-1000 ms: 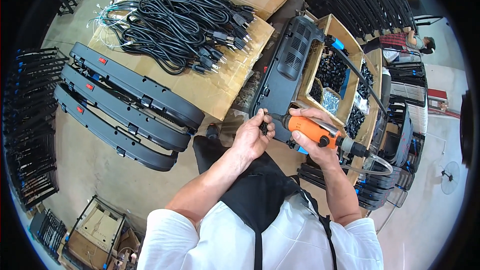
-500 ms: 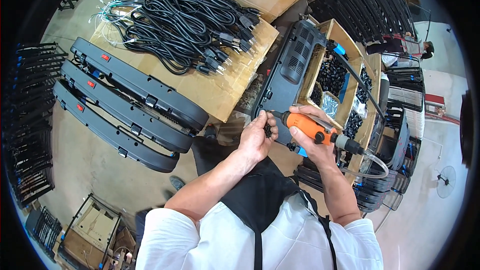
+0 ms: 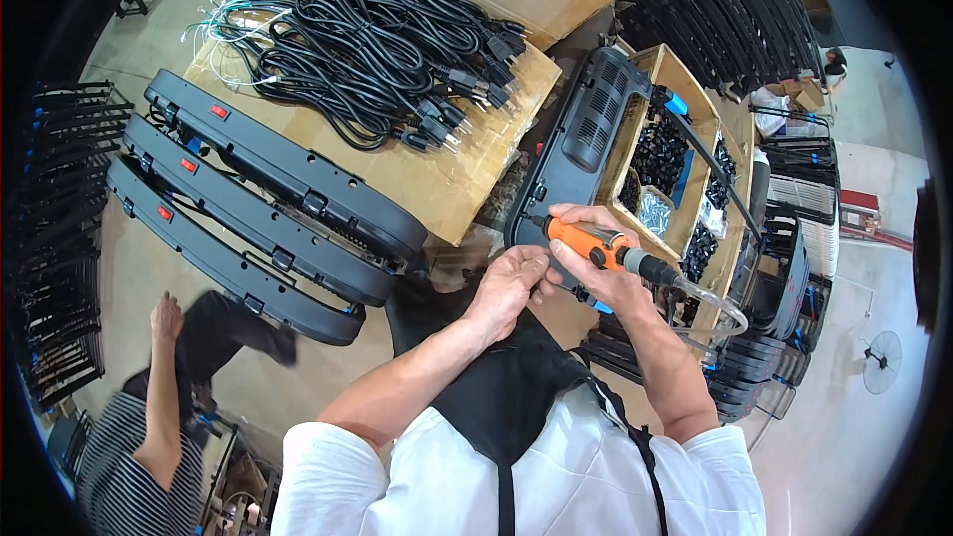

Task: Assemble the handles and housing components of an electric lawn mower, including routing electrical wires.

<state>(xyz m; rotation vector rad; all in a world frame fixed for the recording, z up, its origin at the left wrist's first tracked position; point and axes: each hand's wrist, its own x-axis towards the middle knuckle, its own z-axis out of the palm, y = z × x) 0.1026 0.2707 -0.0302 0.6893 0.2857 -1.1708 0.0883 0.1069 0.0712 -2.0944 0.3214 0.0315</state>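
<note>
An orange air screwdriver lies in my right hand, the fingers wrapped round its body. Its dark tip points left, over the near end of a black plastic housing with vent slots. From its rear, a clear hose curves away to the right. My left hand is closed just left of the screwdriver, fingers curled and thumb pressed in. What lies inside that hand is hidden now; small dark pieces like screws showed there a moment before.
Beyond the housing stands a wooden box of small black parts and silver screws. Black power cords lie on a cardboard box. Three long black housings with red switches stand at left. A person in a striped shirt is at lower left.
The screwdriver has shifted slightly left, its tip farther from my left fingers. My left hand has turned over, hiding the dark pieces. A person in stripes has come in at lower left.
</note>
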